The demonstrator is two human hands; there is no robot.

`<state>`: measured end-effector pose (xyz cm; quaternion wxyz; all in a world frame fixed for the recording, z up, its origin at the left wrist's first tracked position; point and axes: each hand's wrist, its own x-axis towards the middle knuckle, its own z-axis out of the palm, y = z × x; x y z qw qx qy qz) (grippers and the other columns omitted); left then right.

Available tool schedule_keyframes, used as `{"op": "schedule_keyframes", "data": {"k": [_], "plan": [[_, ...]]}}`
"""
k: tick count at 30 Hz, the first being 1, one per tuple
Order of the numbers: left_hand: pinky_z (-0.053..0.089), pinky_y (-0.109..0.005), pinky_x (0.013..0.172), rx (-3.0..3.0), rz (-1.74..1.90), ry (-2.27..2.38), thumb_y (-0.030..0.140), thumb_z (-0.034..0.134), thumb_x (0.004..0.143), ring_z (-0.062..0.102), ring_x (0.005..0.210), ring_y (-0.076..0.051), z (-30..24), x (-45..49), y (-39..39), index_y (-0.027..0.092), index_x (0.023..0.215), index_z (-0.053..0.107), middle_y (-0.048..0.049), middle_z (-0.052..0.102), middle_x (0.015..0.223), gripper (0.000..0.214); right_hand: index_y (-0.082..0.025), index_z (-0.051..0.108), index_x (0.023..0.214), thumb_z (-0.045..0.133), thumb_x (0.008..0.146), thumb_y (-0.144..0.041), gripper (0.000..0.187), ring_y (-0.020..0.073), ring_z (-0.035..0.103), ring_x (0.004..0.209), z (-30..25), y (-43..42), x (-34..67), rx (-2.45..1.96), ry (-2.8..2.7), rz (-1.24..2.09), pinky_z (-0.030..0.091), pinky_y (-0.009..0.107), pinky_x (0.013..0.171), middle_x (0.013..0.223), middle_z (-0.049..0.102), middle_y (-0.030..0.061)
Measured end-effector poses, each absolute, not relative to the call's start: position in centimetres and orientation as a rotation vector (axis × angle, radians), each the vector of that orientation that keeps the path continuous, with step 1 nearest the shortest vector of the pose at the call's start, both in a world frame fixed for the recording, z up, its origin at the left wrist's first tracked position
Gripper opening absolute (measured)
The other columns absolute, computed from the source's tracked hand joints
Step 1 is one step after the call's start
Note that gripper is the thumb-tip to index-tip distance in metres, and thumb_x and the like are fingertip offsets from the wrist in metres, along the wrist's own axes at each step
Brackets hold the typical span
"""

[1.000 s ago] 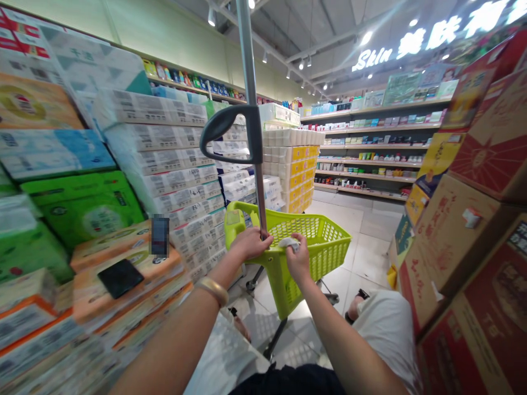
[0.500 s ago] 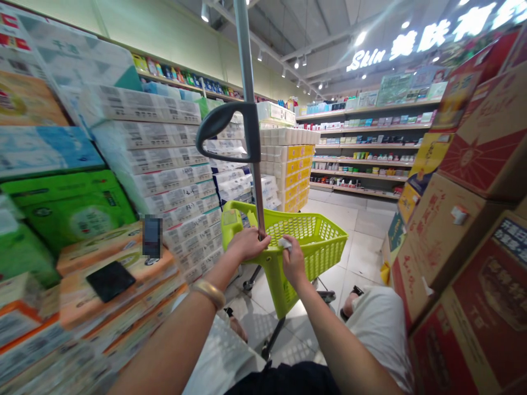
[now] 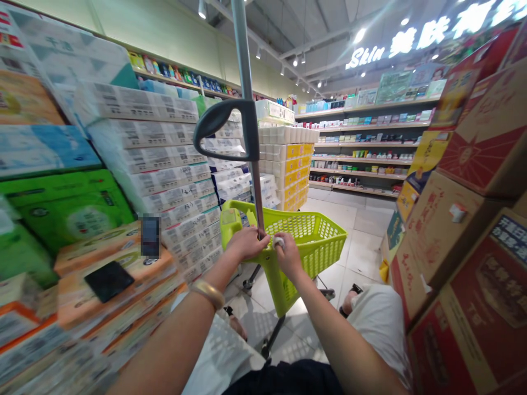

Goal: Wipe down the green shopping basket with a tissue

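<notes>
Green basket (image 3: 321, 258) is standing in front of the person, between the knees, on wheels (image 3: 247, 284). Pole (image 3: 256, 192) is rising at its near end, grey handle (image 3: 250, 129) sitting above both hands.

Left hand (image 3: 246, 243) is curling over the near rim by the pole's foot. Finger undersides are hidden: can't tell how firmly it's gripping, or whether it's touching the pole.

Right hand (image 3: 290, 258) is pinching a small white wad (image 3: 279, 241), narrow grip, thumb against fingers, just beside the left hand. Tissue or cloth, can't tell; rim contact isn't showing clearly either.

My read: right is rubbing near the rim, left is bracing. For doing it well:
- Left should be countering each push; the wheels are probably rolling easily.
- Right should be pressing the wad flat, using short strokes along the rim, and steering clear of the left fingers.
- Wad's small, so fingertips are risking slipping onto bare plastic. Refolding is worth doing.
</notes>
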<state>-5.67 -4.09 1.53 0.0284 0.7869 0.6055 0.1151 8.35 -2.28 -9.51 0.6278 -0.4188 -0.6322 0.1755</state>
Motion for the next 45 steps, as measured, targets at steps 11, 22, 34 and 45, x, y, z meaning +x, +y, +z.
{"op": "schedule_keyframes", "data": {"k": [11,22,34,45], "plan": [[0.049,-0.028,0.076,2.471,0.344,1.876,0.05,0.041,0.087,0.067,0.094,-0.024,1.5,-5.7,-4.2,0.025,0.093,0.075,-0.0061,0.074,0.098,0.043,-0.021,0.053,0.117,0.044,0.079,-0.014,0.04,0.0212,0.051,0.108,-11.8,-3.4,9.1,-0.999,-1.784,0.111,0.036,0.037,0.099,0.113,0.059,0.0067],[0.049,-0.031,0.075,2.517,0.362,1.875,0.049,0.039,0.086,0.067,0.093,-0.027,1.3,-5.7,-4.2,0.023,0.09,0.075,-0.0091,0.073,0.098,0.044,-0.019,0.051,0.119,0.053,0.075,-0.02,0.044,0.0241,0.05,0.107,-11.2,-4.1,7.3,-1.0,-1.734,0.133,0.038,0.041,0.098,0.113,0.058,0.009],[0.05,-0.031,0.077,2.508,0.349,1.886,0.047,0.041,0.086,0.067,0.093,-0.026,1.3,-5.5,-4.5,0.023,0.088,0.074,-0.0073,0.074,0.096,0.041,-0.019,0.059,0.109,0.041,0.073,-0.006,0.042,0.0216,0.056,0.099,-11.8,-3.2,9.0,-1.021,-1.648,0.203,0.043,0.038,0.093,0.104,0.064,0.0081],[0.049,-0.029,0.075,2.535,0.345,1.878,0.046,0.041,0.086,0.068,0.09,-0.024,1.3,-5.4,-4.6,0.023,0.088,0.074,-0.0061,0.074,0.093,0.041,-0.019,0.058,0.109,0.043,0.077,-0.012,0.036,0.0217,0.054,0.098,-11.9,-3.1,9.7,-1.056,-1.664,0.2,0.041,0.037,0.091,0.103,0.063,0.0078]]}}
